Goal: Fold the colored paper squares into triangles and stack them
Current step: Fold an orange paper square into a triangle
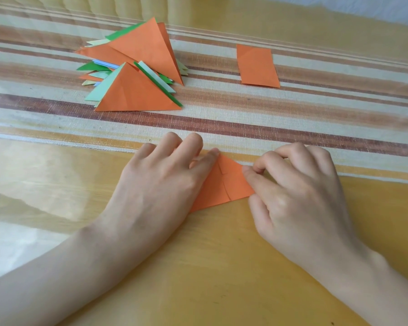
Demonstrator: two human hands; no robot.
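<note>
Orange paper (224,184) mid-fold on the table (57,175), lower centre.
The left hand (160,180) presses it flat, fingers straight; the right hand (302,189) pinches its right corner. A slip there could skew the crease. The stack (137,67) lies upper left, 1 square (257,65) upper right.

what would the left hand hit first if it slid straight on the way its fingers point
Probably the flat orange sheet on the striped cloth. The left hand points up and right, past the triangle pile; only bare cloth lies between.
</note>
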